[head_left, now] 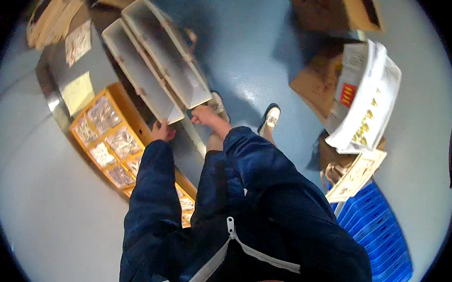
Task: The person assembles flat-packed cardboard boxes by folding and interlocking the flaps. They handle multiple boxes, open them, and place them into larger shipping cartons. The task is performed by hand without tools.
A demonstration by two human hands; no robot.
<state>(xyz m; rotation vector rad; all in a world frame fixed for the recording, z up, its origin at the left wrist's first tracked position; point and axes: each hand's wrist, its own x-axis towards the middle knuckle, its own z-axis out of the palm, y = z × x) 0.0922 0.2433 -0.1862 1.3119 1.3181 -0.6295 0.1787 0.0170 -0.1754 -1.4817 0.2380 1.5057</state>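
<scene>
Two long, deep, pale grey bins (190, 84) with cream rims lie side by side at the upper left, slanting away from me. My left hand (163, 130) is at the near end of the left bin (143, 69), thumb and fingers closed over its rim. Just below the near end of the right-hand bin is my right hand (203, 116), its fingers curled in. Whatever those fingers hold, if anything, is hidden. Both bins look hollow, with small brown clips along their rims. Dark blue sleeves cover both my arms.
An orange compartment rack (115, 86) with bagged small parts stands left of my arms. Papers (78, 93) lie behind it. At the right are an open cardboard box (316, 84), a white sack-like cover (371, 107) and stacked blue crates (376, 233). My shoes (271, 115) rest on the blue floor.
</scene>
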